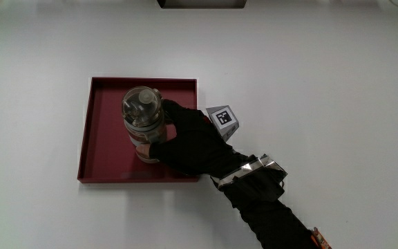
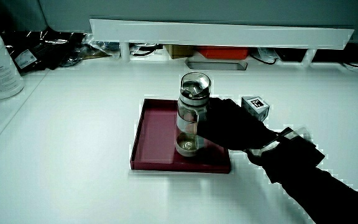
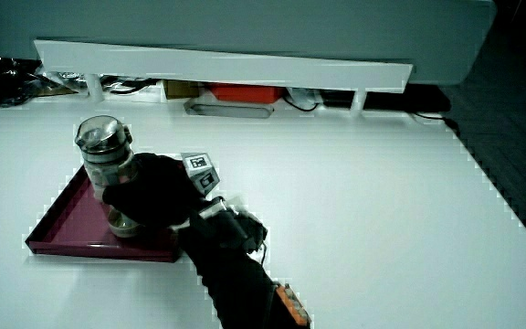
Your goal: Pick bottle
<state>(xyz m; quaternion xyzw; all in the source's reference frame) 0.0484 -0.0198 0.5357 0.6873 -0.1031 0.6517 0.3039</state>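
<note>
1. You've got the broad white table under everything, and in both side views the low white partition runs along the edge farthest from you.

2. On that table sits the shallow square dark-red tray, flat, with its raised rim showing all round; in a side view you see one corner pointing toward you.

3. Your forearm in its black sleeve comes in from your edge of the table, angling toward the tray.

4. Your black-gloved hand is over the tray, pressed against the side of the bottle, and its fingers are curled round the body, with the thumb wrapped across the part nearer to you.

5. There's the bottle itself: a clear glass bottle with a metal cap, upright in the tray, base on the tray floor as far as a side view shows. It stands clear of the rim.

6. Smallest of all, the little patterned cube rides on the back of your hand, just outside the tray's rim, also plain in a side view.
</note>
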